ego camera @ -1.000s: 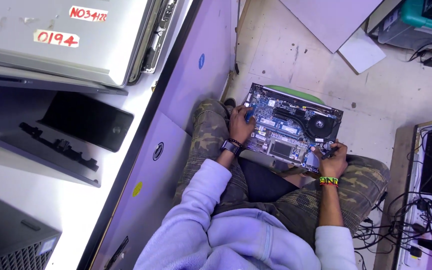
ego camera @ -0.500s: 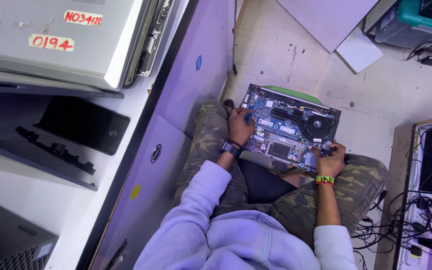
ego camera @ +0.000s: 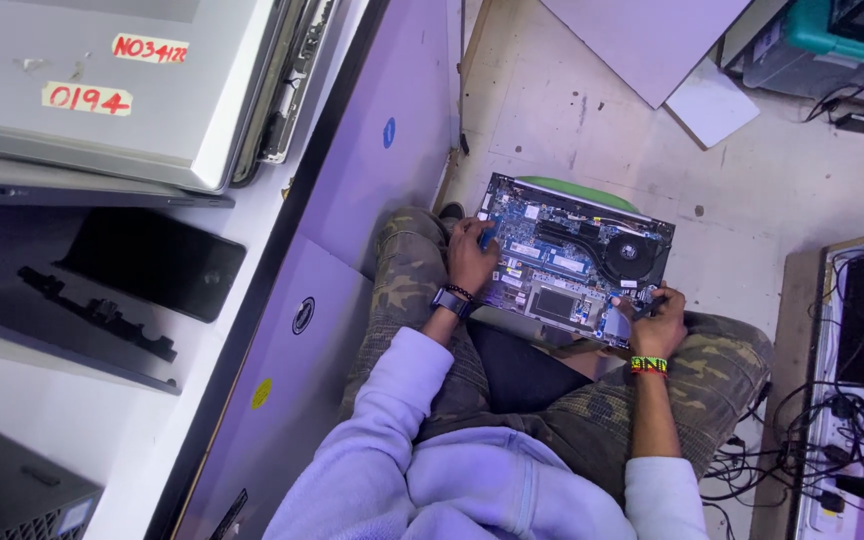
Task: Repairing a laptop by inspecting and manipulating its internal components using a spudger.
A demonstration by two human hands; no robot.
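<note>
We sit cross-legged, opened blue-board laptop [ego camera: 572, 262] on our lap. Left hand [ego camera: 472, 258] fingers grip its left edge; right hand [ego camera: 657, 320] fingers curl at its right corner, grasp unclear

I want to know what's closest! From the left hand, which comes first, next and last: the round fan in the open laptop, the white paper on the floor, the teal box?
1. Round fan: inside the opened laptop, to the right of the left hand.
2. White paper: on the floor, up and right.
3. Teal box: top right corner, farthest.
</note>
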